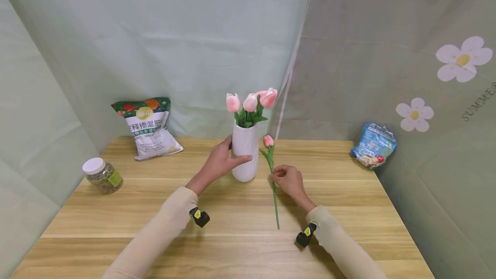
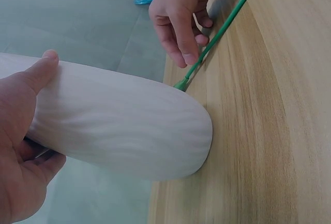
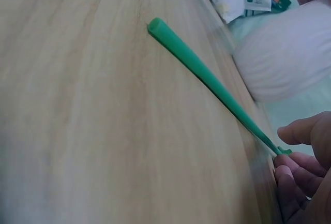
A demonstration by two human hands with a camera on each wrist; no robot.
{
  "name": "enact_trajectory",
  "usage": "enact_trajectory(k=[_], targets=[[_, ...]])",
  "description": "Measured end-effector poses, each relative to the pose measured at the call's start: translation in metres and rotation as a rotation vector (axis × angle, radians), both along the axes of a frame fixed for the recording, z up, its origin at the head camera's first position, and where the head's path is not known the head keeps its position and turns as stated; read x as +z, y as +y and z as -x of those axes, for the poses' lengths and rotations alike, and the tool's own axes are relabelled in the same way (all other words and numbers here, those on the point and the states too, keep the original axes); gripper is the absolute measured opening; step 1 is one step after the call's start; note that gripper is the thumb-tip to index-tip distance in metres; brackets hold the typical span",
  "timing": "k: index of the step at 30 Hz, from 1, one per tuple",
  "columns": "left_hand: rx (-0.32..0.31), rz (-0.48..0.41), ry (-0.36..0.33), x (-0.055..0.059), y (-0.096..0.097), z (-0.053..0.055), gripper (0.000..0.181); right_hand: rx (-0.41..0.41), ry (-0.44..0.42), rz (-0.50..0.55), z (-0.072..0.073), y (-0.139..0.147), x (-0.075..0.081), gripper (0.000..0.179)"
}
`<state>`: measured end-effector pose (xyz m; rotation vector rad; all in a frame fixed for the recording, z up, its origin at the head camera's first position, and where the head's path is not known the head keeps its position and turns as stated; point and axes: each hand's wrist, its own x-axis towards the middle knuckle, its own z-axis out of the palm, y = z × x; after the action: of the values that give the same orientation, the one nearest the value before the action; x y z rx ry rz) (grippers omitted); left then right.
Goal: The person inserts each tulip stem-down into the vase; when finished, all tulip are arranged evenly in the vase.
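Observation:
My left hand (image 1: 221, 161) grips a white ribbed vase (image 1: 245, 154) from its left side, thumb across the front. In the left wrist view the vase (image 2: 124, 115) slants across, held near its upper part by the left hand (image 2: 26, 136). Several pink tulips (image 1: 250, 103) with green leaves stand in it. Right of the vase, a single pink tulip (image 1: 274, 193) lies on the table, its bloom toward the back. My right hand (image 1: 288, 180) is at its stem. In the right wrist view, fingertips (image 3: 283, 162) meet the green stem (image 3: 207, 81) while the thumb stays apart from it.
A wooden table (image 1: 232, 236) bears everything. At the back left stands a white and green bag (image 1: 149, 128), with a white-lidded jar (image 1: 102, 175) nearer the left edge. A blue packet (image 1: 373, 144) sits at the back right corner. Fabric curtains (image 1: 193, 46) hang behind.

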<state>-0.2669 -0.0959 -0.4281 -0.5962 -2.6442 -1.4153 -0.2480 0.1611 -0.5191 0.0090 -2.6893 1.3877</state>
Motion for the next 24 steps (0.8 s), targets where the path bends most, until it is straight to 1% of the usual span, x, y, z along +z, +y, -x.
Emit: enact_trajectory(k=[7, 17, 24], targets=[[0.001, -0.001, -0.008, -0.0005, 0.0003, -0.0002, 0.092, -0.040, -0.033, -0.030, 0.0002, -0.0048, 0.0020, 0.021], [-0.004, -0.007, -0.005, -0.0023, -0.0003, 0.0010, 0.093, -0.089, -0.023, -0.071, 0.0024, -0.0068, 0.0014, 0.014], [-0.004, 0.001, 0.000, -0.0017, -0.0004, 0.0014, 0.092, -0.101, -0.033, -0.048, 0.0035, -0.0020, 0.0040, 0.013]])
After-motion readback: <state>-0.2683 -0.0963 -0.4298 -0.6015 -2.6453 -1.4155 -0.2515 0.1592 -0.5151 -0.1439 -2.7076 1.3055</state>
